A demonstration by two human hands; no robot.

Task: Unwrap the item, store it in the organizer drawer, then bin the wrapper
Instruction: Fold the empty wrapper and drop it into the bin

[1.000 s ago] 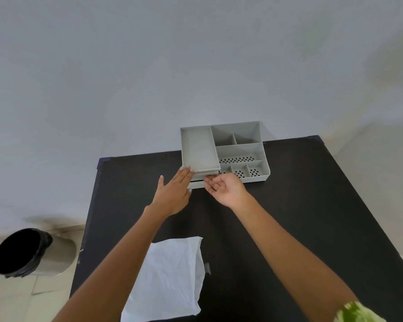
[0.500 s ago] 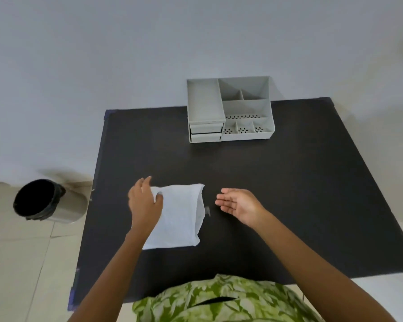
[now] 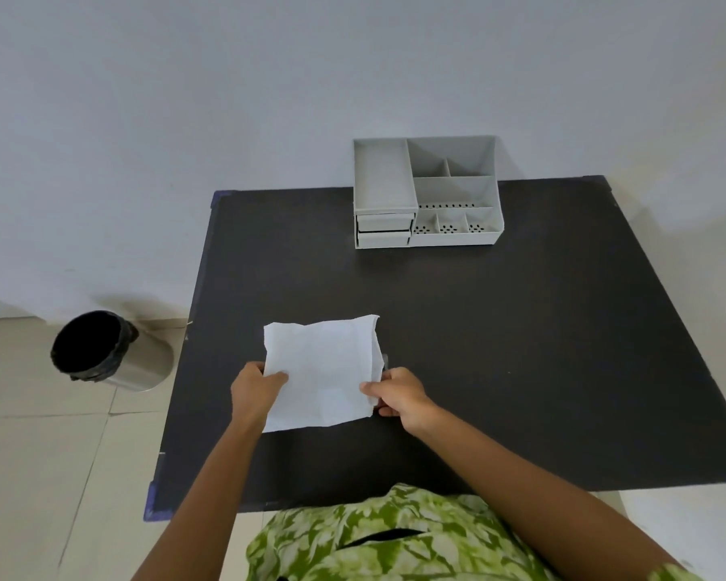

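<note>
A white paper wrapper [image 3: 323,371] lies flat on the black table [image 3: 499,329], near its front left. My left hand [image 3: 254,390] pinches the wrapper's left edge, thumb on top. My right hand [image 3: 397,392] grips its right edge, close to a small clear tab on the table. The grey organizer [image 3: 426,192] stands at the table's far edge, with two drawers [image 3: 384,230] at its front left, both pushed in. The unwrapped item is not visible.
A round metal bin [image 3: 110,350] with a black liner stands on the tiled floor left of the table, its mouth open. A pale wall runs behind the table. My green patterned shirt shows at the bottom edge.
Both hands came back from the organizer's drawer to the wrapper. The left hand first touched its left edge; now both hands hold it by opposite edges.
</note>
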